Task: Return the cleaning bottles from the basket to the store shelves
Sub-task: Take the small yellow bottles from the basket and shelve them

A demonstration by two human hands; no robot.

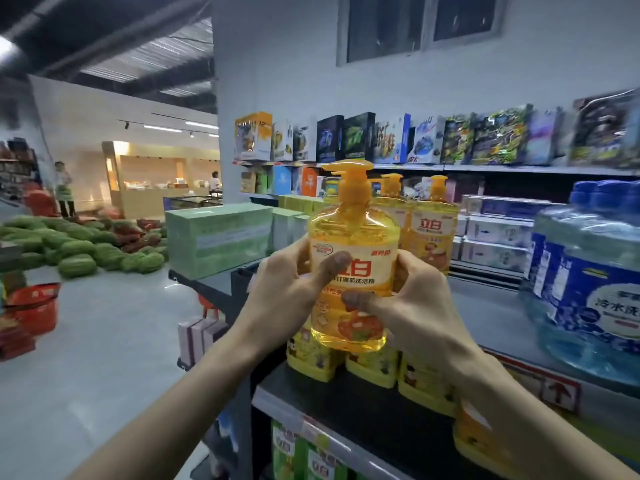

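Observation:
A yellow dish-soap bottle point(353, 244) with an orange pump top is upright in the air in front of the store shelf point(485, 303). My left hand point(287, 289) grips its left side, thumb across the label. My right hand point(412, 303) grips its right side, thumb on the lower label. Two matching yellow pump bottles point(431, 223) stand on the shelf just behind it. More yellow bottles point(374, 365) sit on the shelf below my hands. The basket is out of view.
Large blue detergent jugs point(588, 282) stand on the shelf at right. Green boxes point(218, 237) fill the shelf's left end. Boxed toys point(415, 140) line the top shelf. A pile of watermelons point(86, 247), a red basket point(34, 306) and two people stand across the aisle floor.

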